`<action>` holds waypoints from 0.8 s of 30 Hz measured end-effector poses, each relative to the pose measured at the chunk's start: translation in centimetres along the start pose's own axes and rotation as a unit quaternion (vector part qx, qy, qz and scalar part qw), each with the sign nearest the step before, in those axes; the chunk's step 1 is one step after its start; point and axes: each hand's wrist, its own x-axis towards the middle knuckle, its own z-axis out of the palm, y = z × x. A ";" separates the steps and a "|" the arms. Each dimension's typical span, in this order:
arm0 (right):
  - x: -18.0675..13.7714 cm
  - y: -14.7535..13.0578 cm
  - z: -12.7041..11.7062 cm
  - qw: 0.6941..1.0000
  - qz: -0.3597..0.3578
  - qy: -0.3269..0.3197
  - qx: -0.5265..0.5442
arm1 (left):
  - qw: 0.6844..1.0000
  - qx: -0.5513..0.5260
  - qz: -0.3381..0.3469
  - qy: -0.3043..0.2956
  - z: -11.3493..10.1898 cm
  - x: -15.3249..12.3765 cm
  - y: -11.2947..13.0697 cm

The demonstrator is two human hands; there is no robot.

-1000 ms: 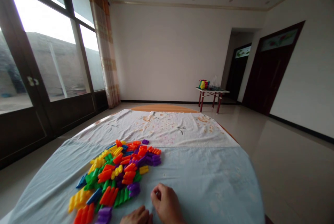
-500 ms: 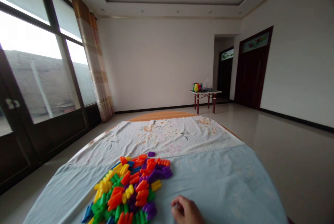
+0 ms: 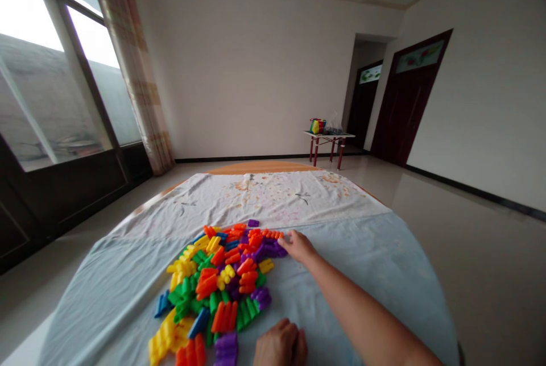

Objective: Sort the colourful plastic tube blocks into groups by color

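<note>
A heap of colourful plastic building blocks, in orange, yellow, green, blue and purple, lies on the cloth. At the heap's right edge my right hand (image 3: 298,245) has thumb and fingers closed at the end of an orange ridged block (image 3: 272,234). That block still lies in the heap, beside purple blocks (image 3: 273,249). My left hand (image 3: 281,344) rests near the front edge as a loose fist, right of a purple block (image 3: 226,349). Its palm side is hidden. A yellow block (image 3: 267,266) and a purple block (image 3: 261,298) lie between the hands and the heap's middle.
A pale blue cloth (image 3: 362,275) and a white floral cloth (image 3: 273,195) cover the rounded table. Behind it stands a small table (image 3: 333,135) with a colourful bag (image 3: 317,125) and a clear plastic bag (image 3: 334,123). Glass doors (image 3: 38,82) are on the left.
My right hand has reached forward from the front of the table to the orange block. My left hand has come into view at the front. The view has tipped downward.
</note>
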 end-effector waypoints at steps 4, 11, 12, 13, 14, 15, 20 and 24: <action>2.8 -3.5 2.7 0.999 -0.001 -0.032 0.010 | 1.000 0.011 -0.004 -0.002 0.6 0.1 -0.3; 3.1 -7.9 4.7 0.981 -0.114 -0.076 0.134 | 1.000 0.018 -0.004 -0.019 0.6 0.1 -0.5; 3.0 -7.8 4.5 0.978 -0.120 -0.079 0.153 | 1.000 0.018 -0.003 -0.022 0.5 0.1 -0.5; 2.7 -7.4 4.2 0.975 -0.122 -0.080 0.169 | 1.000 0.017 -0.002 -0.024 0.4 0.1 -0.4; 2.4 -6.8 3.8 0.972 -0.122 -0.079 0.182 | 1.000 0.013 -0.002 -0.025 0.3 0.1 -0.4; 2.0 -6.1 3.3 0.971 -0.122 -0.077 0.193 | 1.000 0.008 -0.002 -0.025 0.2 0.1 -0.3; -1.5 -1.5 1.1 0.965 -0.121 -0.077 0.219 | 1.000 -0.016 -0.001 -0.024 -0.6 0.0 0.2; -5.1 0.9 -0.1 0.958 -0.126 -0.104 0.235 | 0.999 -0.025 0.003 -0.020 -1.4 -0.3 0.8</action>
